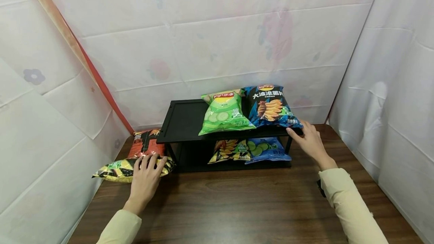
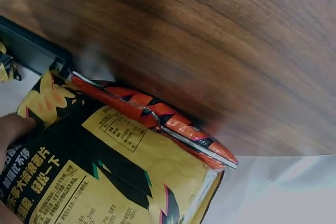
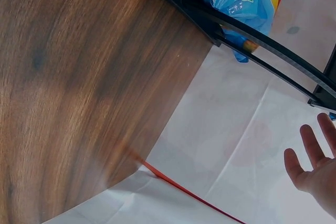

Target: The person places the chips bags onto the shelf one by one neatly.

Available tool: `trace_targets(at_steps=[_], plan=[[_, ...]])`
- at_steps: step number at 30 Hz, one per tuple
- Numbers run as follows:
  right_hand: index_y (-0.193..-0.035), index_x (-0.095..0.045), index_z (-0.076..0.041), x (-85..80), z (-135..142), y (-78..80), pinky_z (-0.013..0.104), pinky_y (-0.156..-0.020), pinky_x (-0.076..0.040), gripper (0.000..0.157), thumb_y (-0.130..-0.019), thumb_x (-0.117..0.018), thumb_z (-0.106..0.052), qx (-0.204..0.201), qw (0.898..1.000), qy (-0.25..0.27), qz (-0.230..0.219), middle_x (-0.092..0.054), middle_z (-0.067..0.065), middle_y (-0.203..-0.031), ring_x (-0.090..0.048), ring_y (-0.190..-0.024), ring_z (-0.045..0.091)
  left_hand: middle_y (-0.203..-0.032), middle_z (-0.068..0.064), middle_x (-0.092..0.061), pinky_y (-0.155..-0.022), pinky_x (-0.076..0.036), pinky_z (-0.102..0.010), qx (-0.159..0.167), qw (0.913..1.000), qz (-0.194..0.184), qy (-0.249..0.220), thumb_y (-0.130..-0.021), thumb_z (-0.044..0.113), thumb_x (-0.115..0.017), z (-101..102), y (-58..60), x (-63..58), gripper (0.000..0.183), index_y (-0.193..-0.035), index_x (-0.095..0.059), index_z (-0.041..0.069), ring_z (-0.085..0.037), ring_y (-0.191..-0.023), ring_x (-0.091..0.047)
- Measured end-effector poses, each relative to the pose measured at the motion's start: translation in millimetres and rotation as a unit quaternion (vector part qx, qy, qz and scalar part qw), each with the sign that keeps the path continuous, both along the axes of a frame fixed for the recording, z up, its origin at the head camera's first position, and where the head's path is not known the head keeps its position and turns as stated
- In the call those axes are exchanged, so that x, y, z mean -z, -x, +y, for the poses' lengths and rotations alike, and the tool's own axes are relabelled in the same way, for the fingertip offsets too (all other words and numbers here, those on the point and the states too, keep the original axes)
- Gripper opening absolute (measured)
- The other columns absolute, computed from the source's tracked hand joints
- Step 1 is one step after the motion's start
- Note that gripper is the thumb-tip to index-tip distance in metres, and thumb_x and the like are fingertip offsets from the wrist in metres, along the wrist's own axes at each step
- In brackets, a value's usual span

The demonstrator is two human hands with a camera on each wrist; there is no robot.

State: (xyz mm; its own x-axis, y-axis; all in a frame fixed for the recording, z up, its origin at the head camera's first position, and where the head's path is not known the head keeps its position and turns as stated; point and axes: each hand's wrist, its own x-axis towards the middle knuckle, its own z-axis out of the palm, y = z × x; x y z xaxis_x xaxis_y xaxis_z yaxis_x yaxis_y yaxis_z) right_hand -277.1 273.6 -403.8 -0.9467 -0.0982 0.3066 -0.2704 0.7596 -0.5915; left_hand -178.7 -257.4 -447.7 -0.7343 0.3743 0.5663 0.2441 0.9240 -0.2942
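My left hand point(image 1: 145, 183) grips a yellow-and-black chip bag point(image 1: 118, 170) at the left of the rack, fingers over its top edge. In the left wrist view the back of this bag point(image 2: 131, 166) shows its printed text. Right behind it a red chip bag point(image 1: 145, 144) stands on the table, partly covered. My right hand point(image 1: 312, 142) is at the right front corner of the black two-tier rack point(image 1: 183, 119), thumb by the lower corner of a dark blue chip bag point(image 1: 268, 104). In the right wrist view its fingers point(image 3: 312, 148) are straight and spread.
A green cucumber chip bag point(image 1: 222, 112) leans beside the dark blue one on the top tier. On the lower tier lie a yellow chip bag point(image 1: 230, 150) and a blue chip bag point(image 1: 268, 150). White cloth point(image 1: 203, 55) hangs behind the wooden table point(image 1: 230, 206).
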Motion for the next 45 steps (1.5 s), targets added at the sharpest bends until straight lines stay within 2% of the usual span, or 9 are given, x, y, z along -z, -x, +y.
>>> trace_targets(at_steps=[4, 12, 14, 21, 26, 32, 41, 45], plan=[[-0.141, -0.034, -0.005, 0.4, -0.4, 0.2, 0.062, -0.088, -0.023, 0.066, -0.091, -0.046, -0.047, -0.002, 1.0, 0.001, 0.005, -0.033, 0.026, -0.14, -0.029, -0.123, 0.046, -0.119, -0.016, -0.05, -0.093, -0.036, -0.057, -0.008, 0.9998, -0.018, 0.009, -0.052, 0.018, -0.087, 0.5, 1.0, -2.8, 0.08, -0.123, -0.05, 0.017, -0.037, -0.109, -0.048], [-0.141, -0.033, -0.005, 0.5, 0.2, -0.5, 0.063, -0.088, -0.023, 0.066, -0.091, -0.046, -0.046, -0.003, 1.0, 0.003, 0.003, -0.032, 0.027, -0.14, -0.029, -0.123, 0.047, -0.117, -0.018, -0.052, -0.094, -0.036, -0.058, -0.029, 0.9965, -0.07, 0.036, -0.052, 0.03, -0.087, 3.0, 1.8, -15.0, 0.09, -0.131, -0.044, 0.022, -0.038, -0.105, -0.05], [-0.141, -0.033, -0.005, 0.4, 0.1, -0.3, 0.063, -0.088, -0.023, 0.066, -0.091, -0.047, -0.046, -0.003, 1.0, 0.004, 0.003, -0.032, 0.027, -0.14, -0.029, -0.123, 0.046, -0.116, -0.019, -0.051, -0.093, -0.037, -0.059, -0.031, 0.9955, -0.078, 0.044, -0.052, 0.028, -0.087, 3.1, 1.4, -18.2, 0.092, -0.132, -0.043, 0.022, -0.039, -0.104, -0.05], [-0.141, -0.032, -0.002, -0.3, -0.2, -0.8, 0.063, -0.088, -0.023, 0.069, -0.091, -0.046, -0.048, 0.001, 1.0, 0.0, -0.003, -0.032, 0.028, -0.14, -0.03, -0.121, 0.046, -0.116, -0.02, -0.049, -0.086, -0.041, -0.056, -0.042, 0.9905, -0.108, 0.074, -0.063, 0.009, -0.078, 6.7, -3.8, -31.3, 0.083, -0.136, -0.04, 0.021, -0.039, -0.101, -0.05], [-0.141, -0.031, -0.001, -0.1, -0.3, 0.1, 0.063, -0.089, -0.023, 0.071, -0.091, -0.045, -0.049, 0.005, 1.0, -0.003, -0.004, -0.031, 0.028, -0.14, -0.031, -0.121, 0.046, -0.116, -0.019, -0.049, -0.084, -0.043, -0.054, -0.052, 0.9853, -0.134, 0.092, -0.063, 0.008, -0.079, 8.4, -6.3, -37.8, 0.084, -0.136, -0.039, 0.021, -0.038, -0.098, -0.051], [-0.141, -0.032, -0.001, -0.1, 0.0, 0.4, 0.063, -0.089, -0.023, 0.07, -0.091, -0.045, -0.048, 0.005, 1.0, -0.003, -0.002, -0.032, 0.028, -0.14, -0.031, -0.121, 0.046, -0.11, -0.014, -0.052, -0.075, -0.047, -0.051, -0.042, 0.9876, -0.13, 0.077, -0.071, 0.003, -0.073, 6.3, -5.6, -38.6, 0.069, -0.131, -0.044, 0.022, -0.036, -0.088, -0.054], [-0.141, -0.032, -0.002, -1.2, 0.2, -0.6, 0.064, -0.09, -0.023, 0.069, -0.091, -0.045, -0.047, 0.002, 1.0, -0.004, 0.0, -0.033, 0.028, -0.139, -0.031, -0.122, 0.047, -0.107, -0.014, -0.054, -0.069, -0.046, -0.05, -0.047, 0.9881, -0.131, 0.065, -0.073, 0.002, -0.071, 5.5, -6.8, -38.7, 0.065, -0.129, -0.046, 0.023, -0.034, -0.082, -0.052], [-0.141, -0.033, -0.001, -0.6, 0.0, -0.2, 0.064, -0.089, -0.023, 0.069, -0.091, -0.046, -0.047, 0.002, 1.0, -0.005, 0.003, -0.033, 0.028, -0.139, -0.032, -0.12, 0.047, -0.104, -0.015, -0.054, -0.065, -0.045, -0.049, -0.044, 0.9908, -0.115, 0.056, -0.072, 0.003, -0.072, 5.8, -6.6, -39.2, 0.064, -0.127, -0.047, 0.023, -0.034, -0.079, -0.051]])
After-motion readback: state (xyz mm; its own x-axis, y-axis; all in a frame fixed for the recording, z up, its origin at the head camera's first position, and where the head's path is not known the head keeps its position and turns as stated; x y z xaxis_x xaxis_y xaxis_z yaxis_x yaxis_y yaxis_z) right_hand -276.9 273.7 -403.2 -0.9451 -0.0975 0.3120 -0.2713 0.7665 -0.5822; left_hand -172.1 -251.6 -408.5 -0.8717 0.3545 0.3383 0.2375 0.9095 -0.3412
